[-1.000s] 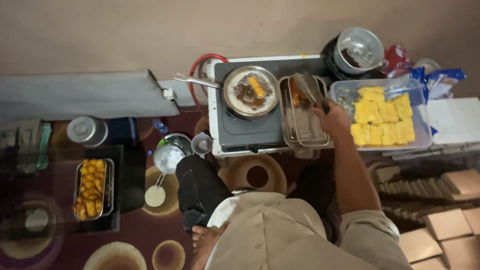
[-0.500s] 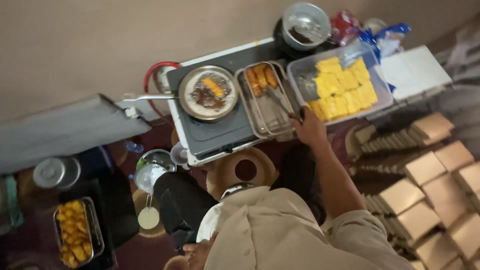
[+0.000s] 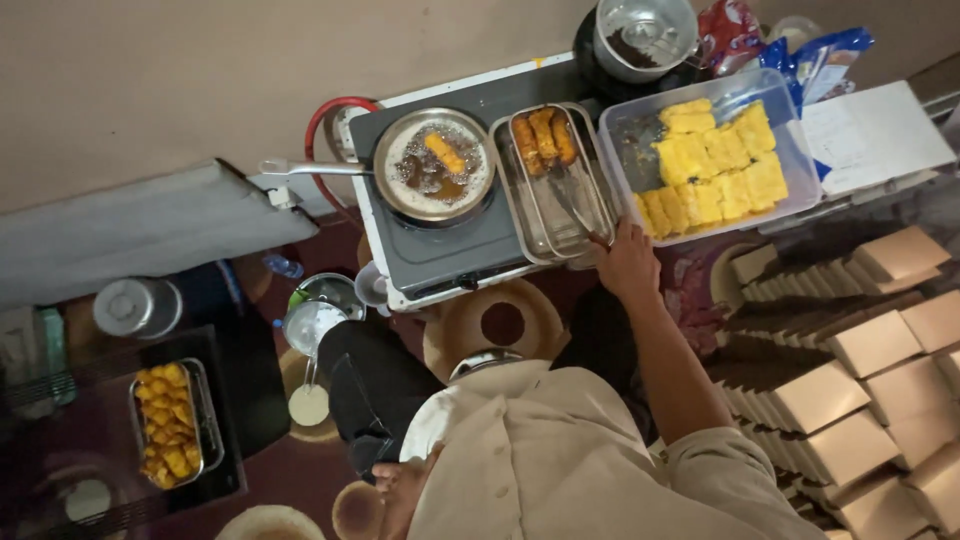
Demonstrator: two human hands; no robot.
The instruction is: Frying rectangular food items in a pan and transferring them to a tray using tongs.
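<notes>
Fingers of right hand (image 3: 627, 262) grip tongs (image 3: 570, 200); left hand (image 3: 400, 490) half hidden.

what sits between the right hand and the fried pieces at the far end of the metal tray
Only the tongs, which lie along the metal tray from the right hand toward the fried pieces. The tray floor between them looks otherwise bare.

Single head-worn view, looking steeply down from well above, stove (image 3: 440, 240) ahead, own torso nearest
</notes>
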